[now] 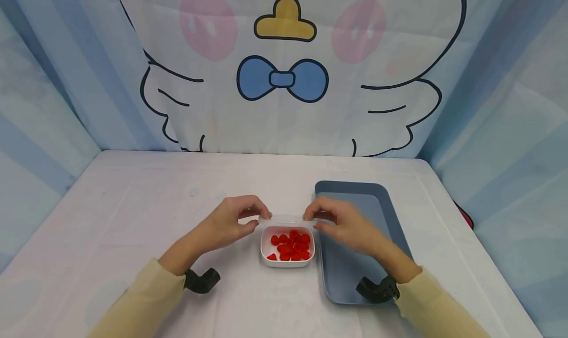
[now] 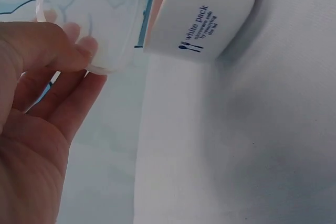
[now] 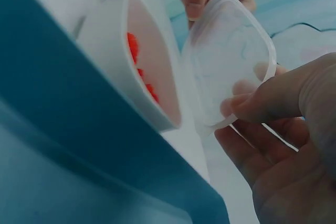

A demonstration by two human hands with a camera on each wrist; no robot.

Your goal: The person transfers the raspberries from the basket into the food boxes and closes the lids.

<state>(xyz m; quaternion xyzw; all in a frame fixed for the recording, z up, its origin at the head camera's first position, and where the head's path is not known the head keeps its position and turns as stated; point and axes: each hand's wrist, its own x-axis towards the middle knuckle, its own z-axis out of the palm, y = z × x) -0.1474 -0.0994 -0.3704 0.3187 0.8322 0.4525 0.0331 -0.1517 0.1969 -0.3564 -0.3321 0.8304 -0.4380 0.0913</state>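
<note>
A small white plastic container (image 1: pixel 287 263) stands on the table with several red pieces (image 1: pixel 290 247) inside. Its side carries printed words in the left wrist view, among them "white pack". Just behind its far rim, a clear lid (image 3: pixel 226 61) is tilted up, apart from the container. My left hand (image 1: pixel 230 221) pinches the lid's left end between thumb and fingers. At the opposite end, my right hand (image 1: pixel 343 224) pinches the lid the same way. Part of each hand's fingers shows through the clear plastic in the wrist views.
A blue-grey tray (image 1: pixel 343 279) lies on the table right of the container, under my right forearm. The white tablecloth (image 1: pixel 155 190) runs back to a curtain (image 1: pixel 284 126) with a cartoon print. More curtains hang at both sides.
</note>
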